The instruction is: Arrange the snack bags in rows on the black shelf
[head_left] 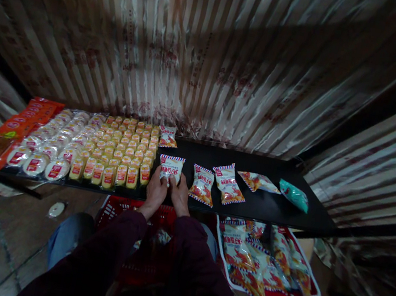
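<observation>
From the head view, the left hand [155, 192] and right hand [179, 196] both pinch the lower edge of a white snack packet [170, 166], fingers closed on it. It lies flat on the black shelf [268, 206], just right of the yellow packets [120, 154].

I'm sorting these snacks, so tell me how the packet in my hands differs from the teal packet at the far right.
The held packet is white with red print; the teal packet is plain teal. The held packet is gripped by both hands, left hand and right hand; the teal packet lies untouched. Both rest on the black shelf.
</observation>
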The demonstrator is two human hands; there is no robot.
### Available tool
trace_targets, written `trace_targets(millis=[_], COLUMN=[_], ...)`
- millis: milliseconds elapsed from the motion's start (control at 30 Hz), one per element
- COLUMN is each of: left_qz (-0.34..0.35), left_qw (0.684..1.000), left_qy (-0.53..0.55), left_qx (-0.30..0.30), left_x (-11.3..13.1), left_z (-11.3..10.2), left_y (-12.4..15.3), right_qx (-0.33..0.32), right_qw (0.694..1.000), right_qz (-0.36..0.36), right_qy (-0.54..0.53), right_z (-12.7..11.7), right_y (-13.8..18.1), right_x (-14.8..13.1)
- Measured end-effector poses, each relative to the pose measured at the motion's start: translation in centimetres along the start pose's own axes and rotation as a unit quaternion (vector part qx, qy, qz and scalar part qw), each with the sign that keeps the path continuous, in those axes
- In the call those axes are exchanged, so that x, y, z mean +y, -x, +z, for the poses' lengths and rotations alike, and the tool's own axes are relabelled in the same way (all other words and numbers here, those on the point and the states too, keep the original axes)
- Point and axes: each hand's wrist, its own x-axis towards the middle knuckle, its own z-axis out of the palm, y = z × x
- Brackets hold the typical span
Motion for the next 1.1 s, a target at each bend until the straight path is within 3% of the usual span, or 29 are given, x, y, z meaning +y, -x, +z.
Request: trace_targets(millis=[100, 200, 500, 767, 1100], left_qz=[0.051, 0.075, 0.101, 0.113, 0.133], left_qw=[0.99, 0.981, 0.968, 0.96, 0.959], left_qy=[-0.134, -0.179, -0.23, -0.255, -0.249], left_qx=[-0.017, -0.012, 0.006, 0.014, 0.034], left_x=[0.6, 0.8, 0.7, 0.5, 0.8], left_z=[0.3, 0.7, 1.6, 2.6, 3.2], left_y=[-0.1, -0.5, -2.6, -4.6, -6.9], right_qx=[0.014, 0.03, 0.055, 0.057, 0.043], right_qw=[1.0, 0.999, 0.997, 0.998, 0.997], right_qz=[0.006, 0.014, -0.043, -0.021, -0.063], right_qy=[0.001, 0.016, 0.045, 0.03, -0.001], right_z=[0.1, 0.3, 1.6, 2.7, 3.5], right_y=[-0.9, -1.8, -4.9, -7.4, -9.7], right_x=[-0.5, -0.8, -0.1, 0.2, -0.2])
